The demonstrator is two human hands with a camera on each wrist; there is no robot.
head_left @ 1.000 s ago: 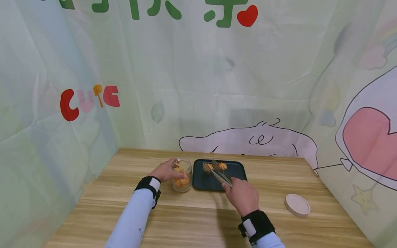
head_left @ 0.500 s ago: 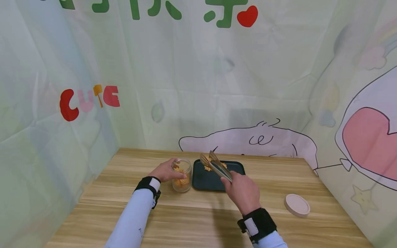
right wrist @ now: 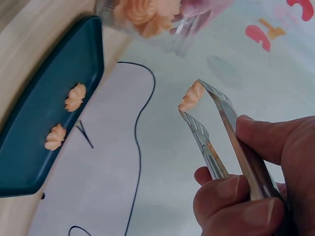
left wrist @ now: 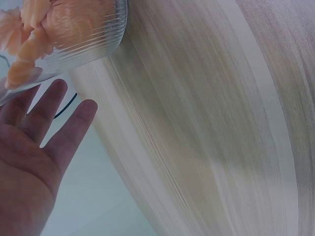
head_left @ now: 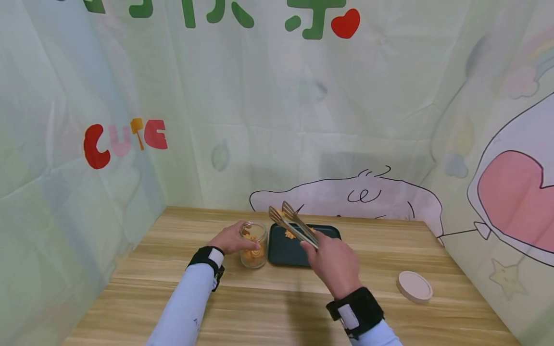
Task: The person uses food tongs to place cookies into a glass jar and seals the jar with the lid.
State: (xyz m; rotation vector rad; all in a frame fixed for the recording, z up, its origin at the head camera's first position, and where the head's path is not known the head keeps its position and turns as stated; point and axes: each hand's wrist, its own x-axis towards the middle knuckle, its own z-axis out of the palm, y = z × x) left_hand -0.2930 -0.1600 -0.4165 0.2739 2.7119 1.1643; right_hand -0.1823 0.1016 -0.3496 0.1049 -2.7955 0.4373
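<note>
My left hand (head_left: 229,239) holds the side of a glass jar (head_left: 253,262), which stands upright on the table with its mouth uncovered. Orange-yellow swirl-shaped cookies (left wrist: 74,22) fill its lower part. In my right hand (head_left: 335,264) are metal tongs (head_left: 298,229), raised above the tray's far left. Their slotted tips pinch one ridged cookie (right wrist: 192,96), as the right wrist view shows. Two more cookies lie on the dark teal tray (right wrist: 29,162): an upper cookie (right wrist: 75,97) and a lower cookie (right wrist: 55,136).
A round pale pink lid (head_left: 414,286) lies at the right of the wooden table (head_left: 242,307). The tray sits just right of the jar. A printed cloth backdrop (head_left: 277,120) rises behind the table's far edge and along both sides.
The tongs have closed on a cookie on the tray and lifted it, moving up and leftward toward the jar. My left hand and the jar have stayed in place.
</note>
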